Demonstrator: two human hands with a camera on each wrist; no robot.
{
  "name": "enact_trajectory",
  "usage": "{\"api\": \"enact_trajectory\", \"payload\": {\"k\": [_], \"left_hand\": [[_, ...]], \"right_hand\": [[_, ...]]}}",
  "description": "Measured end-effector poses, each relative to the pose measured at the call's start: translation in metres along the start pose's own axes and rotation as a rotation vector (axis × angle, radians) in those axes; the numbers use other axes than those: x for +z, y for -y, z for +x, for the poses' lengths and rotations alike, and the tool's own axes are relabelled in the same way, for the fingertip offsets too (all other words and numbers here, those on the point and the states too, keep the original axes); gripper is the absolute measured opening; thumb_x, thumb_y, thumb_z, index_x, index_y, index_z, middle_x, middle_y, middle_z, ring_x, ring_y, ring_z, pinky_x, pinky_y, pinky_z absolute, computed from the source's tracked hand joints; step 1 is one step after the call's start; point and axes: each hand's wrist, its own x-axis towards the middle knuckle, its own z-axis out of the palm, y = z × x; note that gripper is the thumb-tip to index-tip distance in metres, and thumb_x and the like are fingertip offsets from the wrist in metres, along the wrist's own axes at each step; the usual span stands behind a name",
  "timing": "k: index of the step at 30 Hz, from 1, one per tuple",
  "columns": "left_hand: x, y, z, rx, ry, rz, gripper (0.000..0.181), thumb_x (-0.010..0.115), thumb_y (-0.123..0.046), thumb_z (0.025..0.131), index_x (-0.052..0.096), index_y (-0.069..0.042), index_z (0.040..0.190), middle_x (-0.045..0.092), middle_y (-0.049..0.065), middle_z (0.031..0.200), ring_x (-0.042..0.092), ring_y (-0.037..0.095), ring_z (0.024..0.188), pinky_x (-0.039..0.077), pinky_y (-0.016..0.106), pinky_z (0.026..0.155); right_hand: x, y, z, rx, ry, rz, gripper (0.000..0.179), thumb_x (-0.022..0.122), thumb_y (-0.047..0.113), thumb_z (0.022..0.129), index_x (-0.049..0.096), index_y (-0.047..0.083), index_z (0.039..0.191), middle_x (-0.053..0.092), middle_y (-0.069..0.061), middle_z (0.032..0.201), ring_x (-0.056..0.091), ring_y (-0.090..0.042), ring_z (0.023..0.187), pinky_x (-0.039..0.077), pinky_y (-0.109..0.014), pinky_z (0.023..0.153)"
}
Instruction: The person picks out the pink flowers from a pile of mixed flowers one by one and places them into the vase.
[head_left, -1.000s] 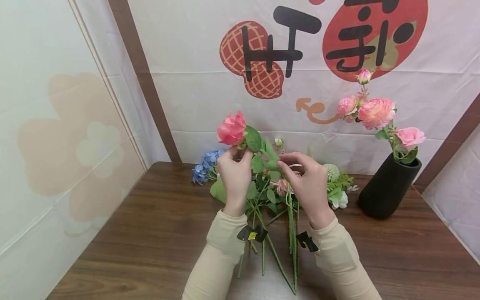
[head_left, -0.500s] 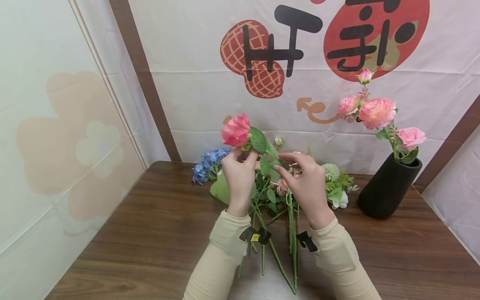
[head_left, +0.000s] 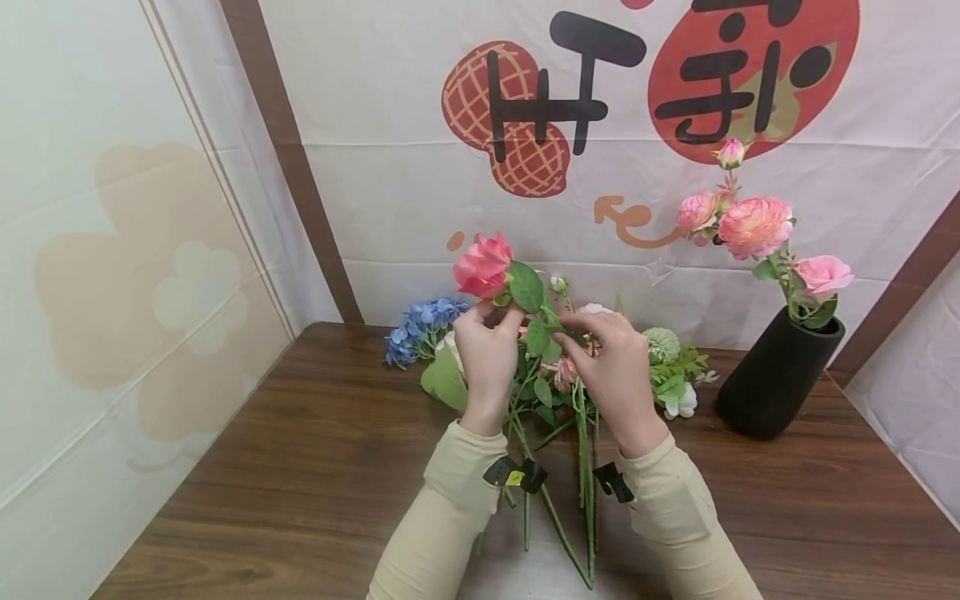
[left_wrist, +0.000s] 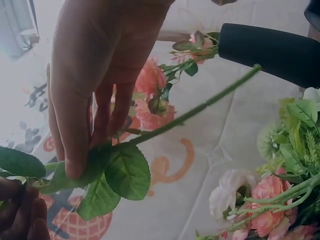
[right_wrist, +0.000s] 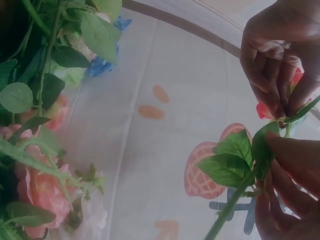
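Note:
A coral-pink rose (head_left: 482, 267) is held up above the table between both hands. My left hand (head_left: 487, 360) pinches it just below the bloom. Lower along the stem, my right hand (head_left: 617, 372) pinches the stem beside its green leaves (head_left: 537, 337). In the left wrist view the bare lower stem (left_wrist: 200, 109) runs out past the right hand's fingers, with a leaf (left_wrist: 128, 172) hanging under them. Seen from the right wrist, the left hand's fingertips (right_wrist: 281, 111) meet right under the bloom, which is mostly hidden behind them.
Several flowers with green stems (head_left: 585, 467) lie on the wooden table (head_left: 300, 467) below the hands, among them a blue hydrangea (head_left: 420, 329) and a pale green pompom flower (head_left: 663, 343). A black vase (head_left: 776, 379) with pink flowers (head_left: 753, 227) stands at right.
My left hand and the rose have shifted a little to the right and slightly down, closer to the right hand. The right hand has hardly moved and its fingers stay at the stem.

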Motion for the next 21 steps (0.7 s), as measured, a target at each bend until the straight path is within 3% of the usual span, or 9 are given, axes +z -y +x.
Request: {"api": "enact_trajectory", "payload": {"k": [5, 9, 13, 21], "left_hand": [[0.0008, -0.0017, -0.0006, -0.022, 0.000, 0.026, 0.015, 0.067, -0.006, 0.084, 0.074, 0.000, 0.096, 0.071, 0.021, 0.084, 0.067, 0.034, 0.077, 0.049, 0.023, 0.059], [0.0013, -0.0011, -0.0006, -0.042, -0.002, 0.043, 0.014, 0.065, -0.002, 0.083, 0.073, 0.002, 0.093, 0.071, 0.022, 0.082, 0.066, 0.022, 0.068, 0.049, 0.024, 0.057], [0.0019, 0.0012, -0.0017, -0.019, -0.006, 0.049, 0.011, 0.066, -0.005, 0.082, 0.074, -0.001, 0.089, 0.070, 0.019, 0.078, 0.062, 0.013, 0.063, 0.049, 0.028, 0.057], [0.0031, 0.0060, -0.0022, 0.026, 0.013, 0.091, 0.012, 0.067, -0.006, 0.082, 0.074, -0.004, 0.091, 0.070, 0.017, 0.076, 0.061, 0.018, 0.065, 0.045, 0.023, 0.056]], "right_hand": [[-0.0013, 0.0000, -0.0001, -0.001, 0.000, -0.025, 0.015, 0.076, 0.015, 0.080, 0.075, 0.010, 0.094, 0.073, -0.005, 0.088, 0.064, -0.019, 0.078, 0.047, -0.034, 0.062], [-0.0022, 0.0001, 0.0002, 0.008, 0.008, -0.032, 0.014, 0.075, 0.014, 0.080, 0.076, 0.010, 0.094, 0.073, -0.005, 0.087, 0.066, -0.018, 0.079, 0.050, -0.034, 0.065], [-0.0039, 0.0007, 0.0007, 0.015, 0.011, -0.037, 0.015, 0.075, 0.015, 0.080, 0.076, 0.010, 0.094, 0.074, -0.006, 0.088, 0.067, -0.019, 0.080, 0.052, -0.036, 0.069], [-0.0045, -0.0010, -0.0002, 0.036, 0.011, -0.039, 0.018, 0.077, 0.016, 0.078, 0.077, 0.010, 0.094, 0.074, -0.007, 0.088, 0.067, -0.022, 0.080, 0.052, -0.039, 0.072]]}}
